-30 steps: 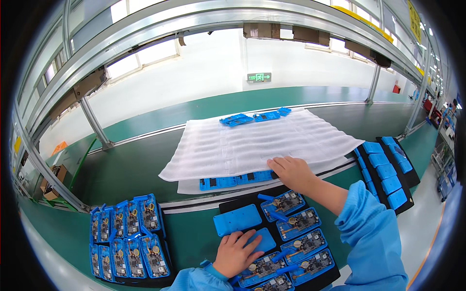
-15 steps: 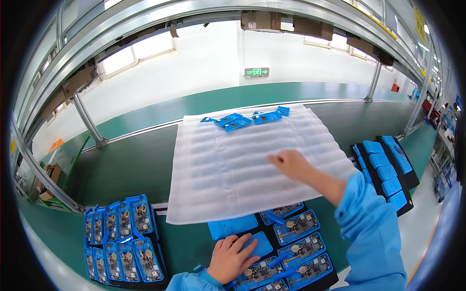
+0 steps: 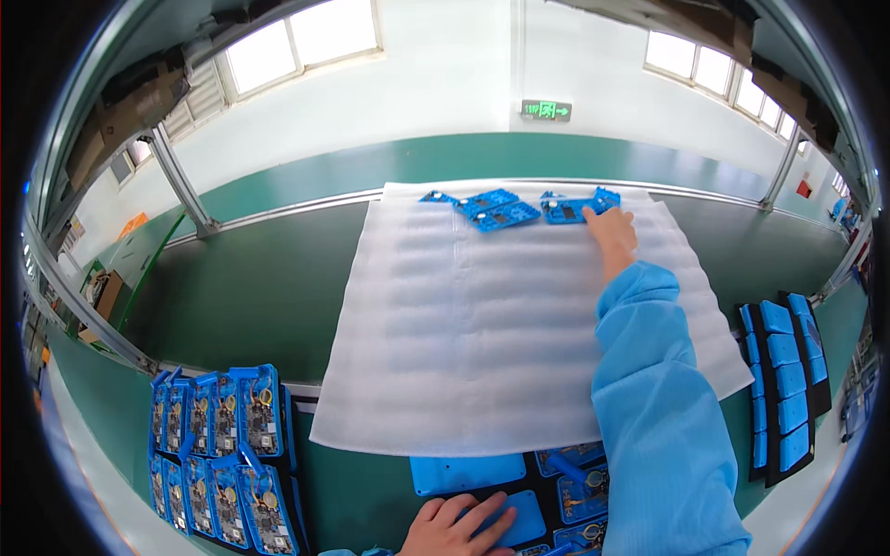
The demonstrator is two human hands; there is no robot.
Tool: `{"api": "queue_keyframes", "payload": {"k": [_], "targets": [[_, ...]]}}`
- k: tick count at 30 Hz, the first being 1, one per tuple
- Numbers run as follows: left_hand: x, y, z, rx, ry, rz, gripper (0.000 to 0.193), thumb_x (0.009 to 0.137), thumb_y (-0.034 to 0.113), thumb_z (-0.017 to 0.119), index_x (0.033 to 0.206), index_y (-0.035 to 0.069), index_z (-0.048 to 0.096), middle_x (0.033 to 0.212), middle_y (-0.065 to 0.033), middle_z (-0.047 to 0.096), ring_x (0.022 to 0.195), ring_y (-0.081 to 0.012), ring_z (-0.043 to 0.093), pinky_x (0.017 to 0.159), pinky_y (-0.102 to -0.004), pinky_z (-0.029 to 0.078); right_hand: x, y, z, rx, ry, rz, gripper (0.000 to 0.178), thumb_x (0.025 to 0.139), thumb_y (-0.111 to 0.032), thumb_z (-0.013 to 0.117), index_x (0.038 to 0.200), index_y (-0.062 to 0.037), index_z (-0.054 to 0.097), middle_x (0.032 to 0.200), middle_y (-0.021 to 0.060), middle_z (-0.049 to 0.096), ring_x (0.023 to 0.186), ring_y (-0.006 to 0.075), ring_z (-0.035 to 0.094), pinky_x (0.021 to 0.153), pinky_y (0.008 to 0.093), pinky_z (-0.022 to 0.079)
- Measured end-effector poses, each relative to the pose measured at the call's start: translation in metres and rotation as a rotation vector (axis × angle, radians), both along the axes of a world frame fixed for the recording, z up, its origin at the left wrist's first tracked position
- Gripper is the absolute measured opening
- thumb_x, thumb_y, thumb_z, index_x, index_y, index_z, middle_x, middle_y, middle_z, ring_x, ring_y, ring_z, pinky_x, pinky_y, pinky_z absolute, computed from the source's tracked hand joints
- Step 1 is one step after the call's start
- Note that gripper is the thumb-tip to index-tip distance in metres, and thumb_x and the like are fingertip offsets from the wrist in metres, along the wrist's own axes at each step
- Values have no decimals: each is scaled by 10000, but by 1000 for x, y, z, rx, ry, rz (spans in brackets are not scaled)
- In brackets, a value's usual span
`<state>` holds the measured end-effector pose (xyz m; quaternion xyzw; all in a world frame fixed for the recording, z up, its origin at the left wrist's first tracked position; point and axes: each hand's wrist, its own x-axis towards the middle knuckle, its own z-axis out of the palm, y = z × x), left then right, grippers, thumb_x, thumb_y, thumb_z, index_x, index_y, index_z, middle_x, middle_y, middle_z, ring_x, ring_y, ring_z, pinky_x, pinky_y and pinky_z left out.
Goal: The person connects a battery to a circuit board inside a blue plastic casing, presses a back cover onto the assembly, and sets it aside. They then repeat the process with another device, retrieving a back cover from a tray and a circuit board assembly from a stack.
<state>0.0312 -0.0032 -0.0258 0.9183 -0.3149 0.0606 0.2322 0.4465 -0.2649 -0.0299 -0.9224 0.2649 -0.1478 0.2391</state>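
A white foam sheet covers much of the bench in front of me. At its far edge lie several small blue circuit boards in two groups. My right hand reaches to the right-hand group, its thumb and fingers closed at the edge of a blue circuit board. Near the front, my left hand lies with fingers spread over a flat blue plastic cover. Another blue cover sits just beyond it, partly under the sheet's edge. Beside them, blue housings with electronics are partly hidden by my right sleeve.
Black trays of blue housings with exposed electronics stand at front left. On the right, black trays carry closed blue housings. A dark belt runs across behind the sheet, with metal posts at its far side.
My right hand has moved forward across the foam sheet to the circuit boards at its far edge. My left hand stays on the blue cover. The head view has shifted.
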Motion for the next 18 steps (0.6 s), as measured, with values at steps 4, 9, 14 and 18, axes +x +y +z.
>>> {"api": "queue_keyframes", "payload": {"k": [4, 9, 14, 18], "targets": [[5, -2, -1, -16, -32, -20, 528, 687, 291, 700, 1177, 119, 600, 1268, -85, 525, 1029, -275, 491, 837, -409, 402, 31, -38, -29, 129, -267, 140, 475, 796, -365, 658, 1105, -13, 582, 1024, 177, 633, 887, 280, 625, 715, 395, 498], [-3, -1, -7, 27, -115, 42, 541, 685, 306, 703, 1183, 125, 596, 1259, -79, 529, 1046, -268, 486, 845, -404, 397, -36, -11, 26, 803, -339, 323, 250, 799, -212, 645, 962, -30, 595, 806, 84, 665, 611, 120, 547, 515, 276, 404], [1, 2, 7, -147, -146, 63, 488, 774, 339, 708, 1184, 97, 601, 1181, -95, 570, 961, -263, 559, 790, -356, 448, -177, 6, 72, 817, -92, 783, 218, 826, -181, 642, 987, -46, 583, 763, 35, 605, 534, 52, 399, 456, 213, 312], [-7, 12, 26, -705, 67, 362, 499, 801, 166, 703, 1237, -9, 533, 1188, -178, 541, 984, -249, 579, 799, -356, 496, -292, 29, 80, 914, 97, 1048, 294, 834, -162, 677, 1078, -29, 581, 817, 32, 644, 716, 74, 564, 601, 233, 443]]}}
